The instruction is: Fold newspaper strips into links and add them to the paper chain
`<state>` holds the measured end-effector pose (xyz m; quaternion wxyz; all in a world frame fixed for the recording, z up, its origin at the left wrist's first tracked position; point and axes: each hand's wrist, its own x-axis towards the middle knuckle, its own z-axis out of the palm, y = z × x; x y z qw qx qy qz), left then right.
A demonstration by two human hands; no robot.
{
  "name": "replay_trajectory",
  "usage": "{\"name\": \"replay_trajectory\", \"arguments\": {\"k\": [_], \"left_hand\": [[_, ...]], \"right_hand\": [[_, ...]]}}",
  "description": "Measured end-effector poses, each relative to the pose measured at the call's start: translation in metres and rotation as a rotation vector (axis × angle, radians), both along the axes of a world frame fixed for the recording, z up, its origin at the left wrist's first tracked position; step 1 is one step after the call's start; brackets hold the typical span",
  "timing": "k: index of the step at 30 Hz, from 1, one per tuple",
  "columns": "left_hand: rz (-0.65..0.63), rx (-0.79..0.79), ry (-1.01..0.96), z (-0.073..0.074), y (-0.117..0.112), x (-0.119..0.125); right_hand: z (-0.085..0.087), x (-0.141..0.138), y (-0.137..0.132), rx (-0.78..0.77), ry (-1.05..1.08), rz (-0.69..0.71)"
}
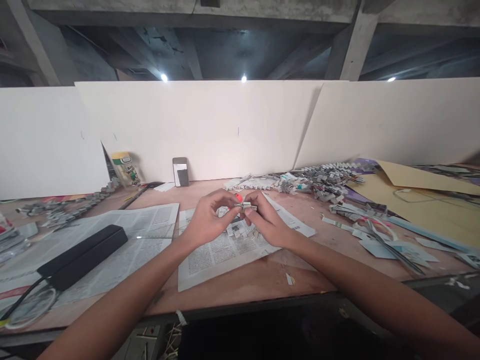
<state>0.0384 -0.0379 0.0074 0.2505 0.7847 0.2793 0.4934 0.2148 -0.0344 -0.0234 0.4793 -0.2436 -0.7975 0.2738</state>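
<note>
Above a newspaper sheet (210, 260), my left hand (210, 218) and my right hand (267, 220) meet, fingertips pinched together. Both are closed on a small folded paper piece (245, 204), pale grey and narrow. A small bright red spot (238, 198) shows at the left fingertips; what it belongs to cannot be made out. Just under the hands, several folded paper pieces (243, 231) lie on the newspaper, partly hidden by my fingers.
A black box (84, 255) with a cable lies at left. A phone (180, 172) and a yellow-lidded jar (126, 169) stand by the white board (210, 130). Folded-paper chains (326, 182) are heaped at back right, near scissors (393, 250) and yellow card (412, 200).
</note>
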Motion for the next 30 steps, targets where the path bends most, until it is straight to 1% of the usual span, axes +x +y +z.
{"name": "replay_trajectory", "arguments": {"k": [2,4,7,9,12,14,19,22,25,30], "left_hand": [[-0.024,0.027,0.047,0.003,-0.002,-0.003],[-0.004,0.074,0.142,0.005,-0.001,-0.006],[0.045,0.221,0.304,0.007,0.003,-0.01],[0.04,0.287,0.377,0.008,0.006,-0.013],[-0.023,0.25,0.443,0.011,0.008,-0.016],[-0.043,0.224,0.474,0.012,0.008,-0.017],[0.042,0.297,0.543,0.011,0.006,-0.018],[0.07,0.334,0.578,0.009,0.007,-0.018],[0.077,0.353,0.623,0.01,0.007,-0.019],[0.042,0.371,0.662,0.011,0.005,-0.019]], "right_hand": [[0.0,0.002,0.0,0.093,-0.076,-0.06],[0.001,0.003,0.0,0.147,-0.172,-0.127],[0.003,0.005,0.0,0.147,-0.294,-0.192],[0.005,0.006,-0.001,0.126,-0.363,-0.207],[0.007,0.007,-0.003,0.127,-0.434,-0.242],[0.008,0.008,-0.004,0.133,-0.47,-0.253],[0.007,0.007,-0.004,0.129,-0.544,-0.274],[0.008,0.007,-0.004,0.129,-0.567,-0.269],[0.009,0.009,-0.003,0.146,-0.597,-0.26],[0.011,0.012,-0.003,0.169,-0.675,-0.264]]}}
